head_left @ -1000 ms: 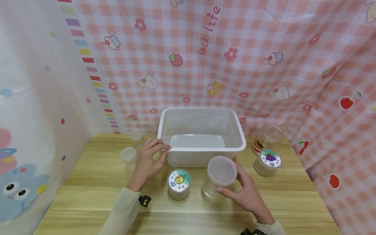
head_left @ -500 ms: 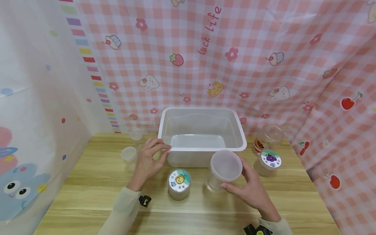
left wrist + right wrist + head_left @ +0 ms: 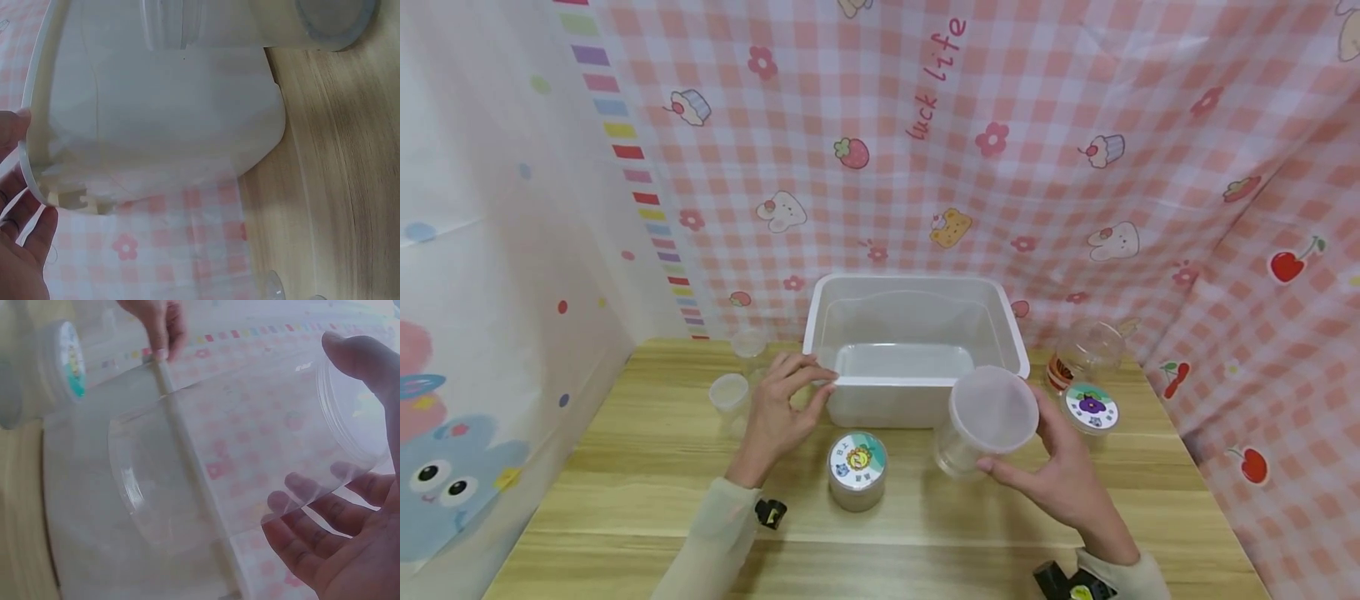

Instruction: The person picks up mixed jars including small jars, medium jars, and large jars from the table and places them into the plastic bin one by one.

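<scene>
My left hand (image 3: 778, 410) pinches the front left corner of the rim of a white plastic bin (image 3: 887, 407). In the left wrist view, thumb and fingers lie on either side of that rim. My right hand (image 3: 1063, 471) grips a tall clear plastic jar (image 3: 219, 456) near its whitish lid (image 3: 994, 408), thumb on one side and fingers on the other. The jar is raised in front of the bin's right side, tilted, and nothing shows inside it. Between the hands stands a short jar with a sunflower label (image 3: 857, 467) on its lid.
Right of the bin are a jar with a purple-flower label (image 3: 1090, 407) and a clear container (image 3: 1093, 346) with a red-orange label. Two small clear containers, one with a white lid (image 3: 728, 390), stand by my left hand. Checked cloth (image 3: 880, 183) hangs behind the wooden table (image 3: 850, 558).
My right hand has lifted the clear jar and moved it right and up, so it now overlaps the bin's front rim. The left hand has stayed on the bin.
</scene>
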### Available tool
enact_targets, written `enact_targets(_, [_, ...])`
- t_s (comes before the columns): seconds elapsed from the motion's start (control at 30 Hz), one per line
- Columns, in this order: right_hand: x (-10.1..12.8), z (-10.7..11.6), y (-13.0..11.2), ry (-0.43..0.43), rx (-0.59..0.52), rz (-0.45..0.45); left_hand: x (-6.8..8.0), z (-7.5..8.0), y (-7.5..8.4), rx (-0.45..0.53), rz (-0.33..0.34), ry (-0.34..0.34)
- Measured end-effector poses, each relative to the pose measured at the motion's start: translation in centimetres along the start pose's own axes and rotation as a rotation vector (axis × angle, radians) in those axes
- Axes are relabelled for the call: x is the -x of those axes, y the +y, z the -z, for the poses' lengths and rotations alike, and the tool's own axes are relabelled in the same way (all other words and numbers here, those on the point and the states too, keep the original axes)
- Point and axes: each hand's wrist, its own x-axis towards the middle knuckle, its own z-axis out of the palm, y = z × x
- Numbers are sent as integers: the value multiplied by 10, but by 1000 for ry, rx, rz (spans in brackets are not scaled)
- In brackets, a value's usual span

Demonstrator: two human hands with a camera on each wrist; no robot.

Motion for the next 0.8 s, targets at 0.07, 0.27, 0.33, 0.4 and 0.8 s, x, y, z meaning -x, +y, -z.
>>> enact_targets(0.07, [-2,4,-4,13,3,12,-1,-1,0,-2,-1,0])
enact_targets(0.27, [-10,15,-15,17,-16,4,-1,-1,0,5,6,5])
enact_targets(0.33, [-12,18,-17,20,-24,31,-1,0,1,6,7,6])
enact_targets(0.4, [-15,20,-18,29,-26,68,-1,0,0,10,12,3])
enact_targets(0.8, [-33,34,-28,80,133,120,1,-1,-1,5,-6,11])
